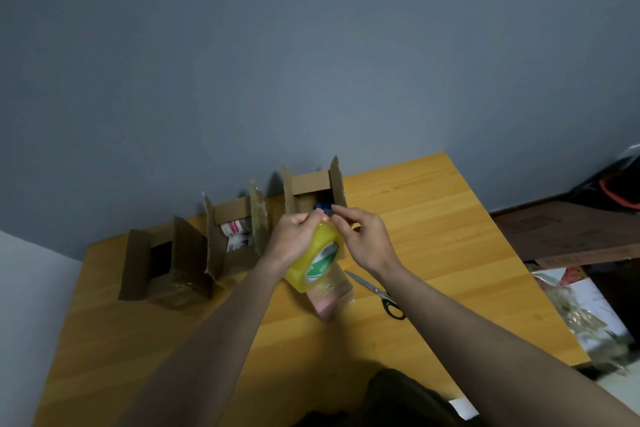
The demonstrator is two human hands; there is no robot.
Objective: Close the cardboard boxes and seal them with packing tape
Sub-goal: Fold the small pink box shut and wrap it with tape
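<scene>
Gripped in the left hand [290,239], fingers curled over its rim: yellow packing tape roll [317,262], raised above the wooden table [450,239]. Right hand [363,239] pinches at the roll's upper edge. Both forearms extended forward. Three cardboard boxes [221,239], flaps upright, behind the hands. Scissors [379,293] flat beside the right wrist.

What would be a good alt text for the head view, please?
Two hands hold a yellow tape roll above a wooden table: left hand grips it, right hand picks at its edge. Three open cardboard boxes stand behind; scissors lie at right.
</scene>
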